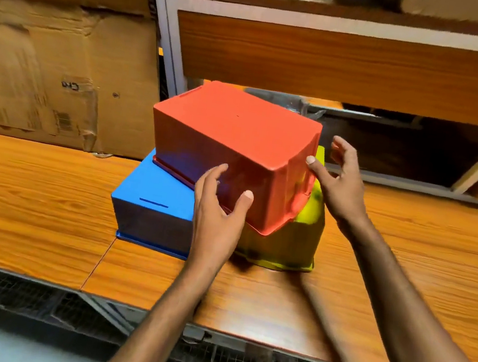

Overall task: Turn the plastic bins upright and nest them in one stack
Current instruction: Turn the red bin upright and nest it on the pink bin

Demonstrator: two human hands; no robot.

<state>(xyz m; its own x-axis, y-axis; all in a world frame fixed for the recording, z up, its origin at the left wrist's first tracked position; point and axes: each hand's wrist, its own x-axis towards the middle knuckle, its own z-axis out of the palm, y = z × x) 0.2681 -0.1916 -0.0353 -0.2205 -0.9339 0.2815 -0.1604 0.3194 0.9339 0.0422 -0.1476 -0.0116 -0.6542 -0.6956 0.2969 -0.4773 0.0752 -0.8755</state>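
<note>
Three plastic bins lie upside down on the wooden table [31, 202]. A red bin [234, 140] rests tilted on top of a blue bin [153, 200] at the left and a yellow-green bin [290, 245] at the right. My left hand [219, 208] is at the red bin's near side wall, fingers spread, thumb against the wall. My right hand [338, 178] is at the red bin's right end, thumb touching its upper corner, fingers apart. Neither hand has closed around the bin.
Large cardboard boxes [49, 64] stand at the back left against the table. A wooden shelf unit [338, 66] with a white frame overhangs behind the bins. A wire-mesh rack [34, 293] runs below the table's front edge.
</note>
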